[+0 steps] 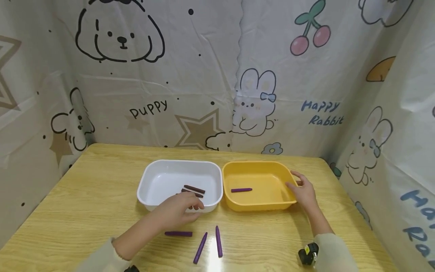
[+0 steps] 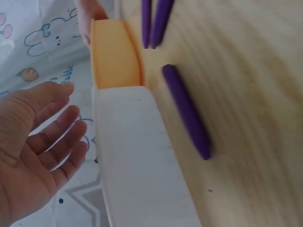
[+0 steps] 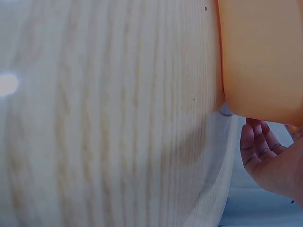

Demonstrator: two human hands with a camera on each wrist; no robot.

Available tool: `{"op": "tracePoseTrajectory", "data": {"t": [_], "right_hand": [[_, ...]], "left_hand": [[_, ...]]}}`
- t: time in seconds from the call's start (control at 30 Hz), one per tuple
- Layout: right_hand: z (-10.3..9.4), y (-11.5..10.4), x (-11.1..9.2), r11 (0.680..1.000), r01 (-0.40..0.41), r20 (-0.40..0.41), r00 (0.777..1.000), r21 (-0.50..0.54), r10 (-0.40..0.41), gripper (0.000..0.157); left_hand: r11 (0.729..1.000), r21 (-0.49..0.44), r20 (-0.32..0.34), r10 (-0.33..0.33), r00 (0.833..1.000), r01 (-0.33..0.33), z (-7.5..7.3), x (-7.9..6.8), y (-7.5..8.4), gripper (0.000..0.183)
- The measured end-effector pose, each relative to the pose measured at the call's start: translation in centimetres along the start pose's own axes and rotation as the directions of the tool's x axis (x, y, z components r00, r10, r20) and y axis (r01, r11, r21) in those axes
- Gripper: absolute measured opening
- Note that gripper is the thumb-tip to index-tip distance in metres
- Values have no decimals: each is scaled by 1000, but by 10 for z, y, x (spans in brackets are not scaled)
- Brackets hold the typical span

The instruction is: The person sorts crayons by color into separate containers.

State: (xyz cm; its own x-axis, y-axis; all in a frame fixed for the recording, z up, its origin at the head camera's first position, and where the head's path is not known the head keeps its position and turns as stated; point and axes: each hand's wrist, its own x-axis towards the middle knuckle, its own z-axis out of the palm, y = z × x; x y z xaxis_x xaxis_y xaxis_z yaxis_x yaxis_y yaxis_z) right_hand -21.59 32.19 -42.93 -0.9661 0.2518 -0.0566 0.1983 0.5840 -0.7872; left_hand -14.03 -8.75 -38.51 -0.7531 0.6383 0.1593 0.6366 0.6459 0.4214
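Note:
My left hand (image 1: pixel 175 209) hovers over the front rim of the white bin (image 1: pixel 149 189), its fingers loosely bent with nothing between them. Dark brown crayons (image 1: pixel 194 189) lie inside that bin, partly hidden by the hand. At the right end of the yellow bin (image 1: pixel 261 206), my right hand (image 1: pixel 306 192) holds the rim, thumb over the inside and fingers along the outer wall. One purple crayon (image 1: pixel 241 190) lies in the yellow bin. On the table in front are three more: a sideways purple crayon (image 2: pixel 187 111), a slanted purple crayon (image 1: pixel 200 248) and a near-upright purple crayon (image 1: pixel 219 241).
Both bins stand side by side on the wood-grain table (image 1: pixel 85 204). A printed curtain (image 1: pixel 204 75) with cartoon animals hangs behind the table and along its sides. A small black device (image 1: pixel 308 254) sits at the right wrist.

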Motion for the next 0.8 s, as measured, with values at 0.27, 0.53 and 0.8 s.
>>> {"op": "tracePoseTrajectory", "data": {"t": [0.27,0.53,0.8], "right_hand": [[0,0,2,1000,0,10,1000,-1,0,57],[-1,-1,2,1000,5,3,1000,1,-5,56],[-1,0,0,1000,-3,5,1000,5,3,57]], "left_hand": [[1000,-8,63,28,998,-28,12,-21,-9,17],[998,18,72,65,995,-66,17,-30,-23,12],[985,61,99,152,983,-159,23,-37,-32,10]]}}
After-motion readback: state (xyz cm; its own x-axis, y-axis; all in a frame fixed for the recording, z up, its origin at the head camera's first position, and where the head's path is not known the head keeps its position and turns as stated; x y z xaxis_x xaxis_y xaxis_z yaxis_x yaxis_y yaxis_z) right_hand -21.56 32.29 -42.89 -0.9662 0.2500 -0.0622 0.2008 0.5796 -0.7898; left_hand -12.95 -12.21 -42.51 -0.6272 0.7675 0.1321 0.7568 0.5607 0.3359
